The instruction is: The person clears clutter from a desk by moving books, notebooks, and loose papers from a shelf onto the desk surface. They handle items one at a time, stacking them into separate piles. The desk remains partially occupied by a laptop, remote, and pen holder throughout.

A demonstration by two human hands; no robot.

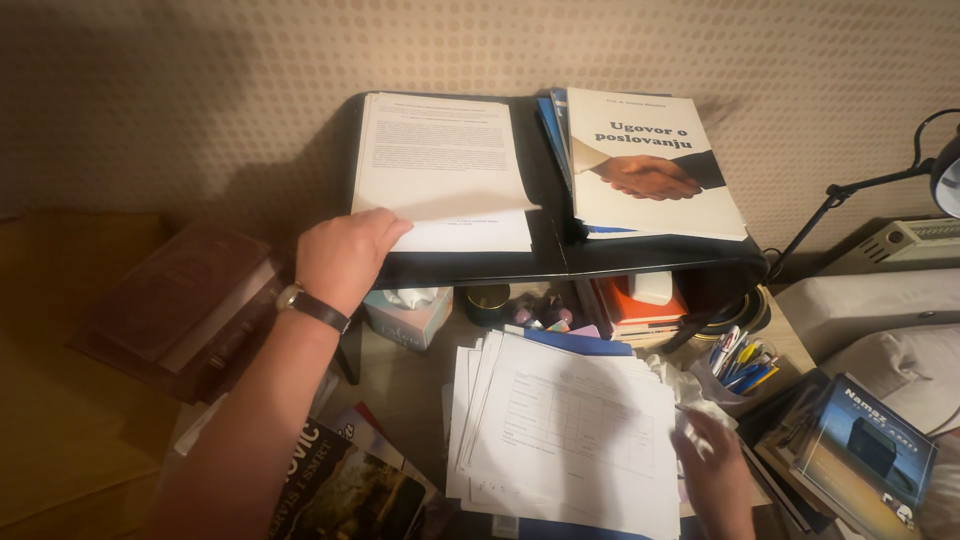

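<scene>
Two hands in view: both belong to the person wearing the camera.
Left hand (343,255): raised to the black shelf (640,262); fingers curled over the lower left corner of the upper paper stack (440,165), lifting the top sheets slightly. A wristwatch (310,304) with a dark strap sits on this wrist.
Right hand (712,468): low at the frame's bottom right, resting on the right edge of the lower paper stack (570,430); fingers partly spread and touching the sheets. Whether they pinch a sheet cannot be told.
Upper paper stack: lies flat on the left half of the black shelf, printed text on the top page.
Lower paper stack: fanned loosely on the desk below the shelf; the top sheet shows a printed form with a table. A blue folder (585,343) shows under its far edge.
White book (650,165): on the right half of the shelf, beside the upper stack; cover picture of a handshake.
Under the shelf: tissue box (408,315), small jar (487,303), orange-and-white books (640,305).
Pen cup (738,365): just right of the lower stack, near the right hand.
Brown book (175,300): well left of the left arm.
Desk lamp (940,170): at the right edge.
</scene>
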